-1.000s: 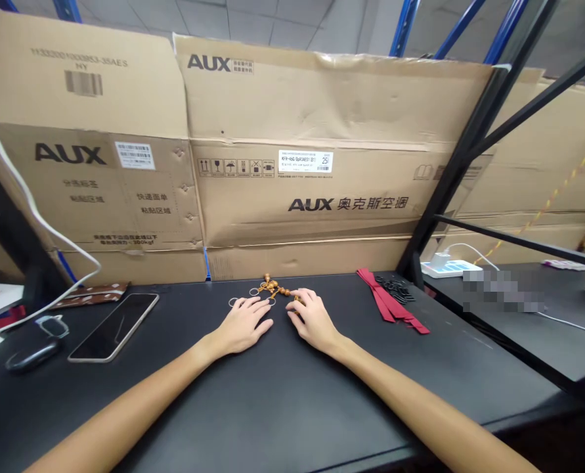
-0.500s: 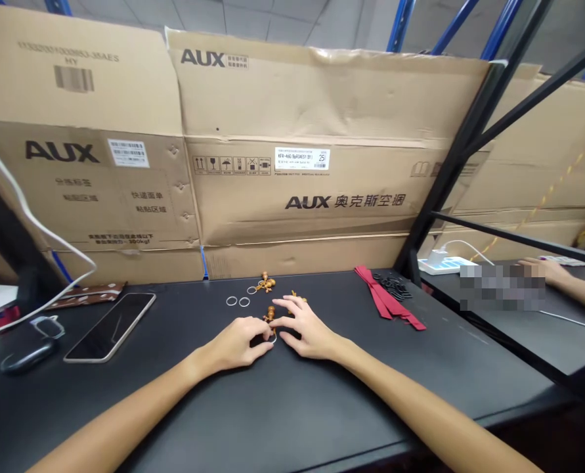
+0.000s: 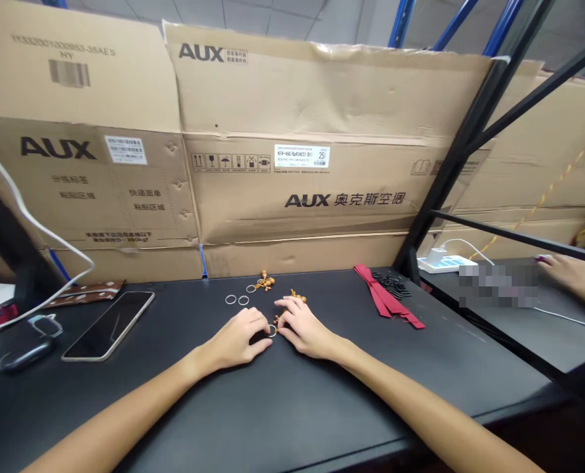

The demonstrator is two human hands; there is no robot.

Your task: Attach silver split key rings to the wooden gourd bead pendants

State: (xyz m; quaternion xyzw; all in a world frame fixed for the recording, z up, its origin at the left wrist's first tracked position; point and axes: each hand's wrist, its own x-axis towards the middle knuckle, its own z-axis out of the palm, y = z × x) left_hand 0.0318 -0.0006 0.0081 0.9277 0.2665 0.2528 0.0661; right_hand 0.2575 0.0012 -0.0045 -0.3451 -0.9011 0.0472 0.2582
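My left hand (image 3: 240,335) is closed at the fingertips on a metal split ring (image 3: 273,336). Facing it, my right hand (image 3: 306,330) pinches beside the same ring, on a small brown-orange charm (image 3: 276,320) that is mostly covered by the fingers. Just behind my right hand lie more amber-coloured bead charms (image 3: 299,297). Farther back, a gourd-shaped charm (image 3: 266,281) rests with a ring (image 3: 251,288) attached. Two loose split rings, one left (image 3: 230,299) and one right (image 3: 243,300), lie flat on the black table (image 3: 253,420).
A phone (image 3: 109,326) and a dark rounded object (image 3: 26,355) lie at left. Red ribbon strips (image 3: 388,299) and black pieces (image 3: 391,285) are at right. Cardboard (image 3: 302,223) walls the back. Past a black frame post (image 3: 450,164) is another person's hand (image 3: 568,272).
Both hands have drawn in around the ring, which now shows between the fingertips. The charm has sunk lower behind my right fingers. The other person's hand has shifted right.
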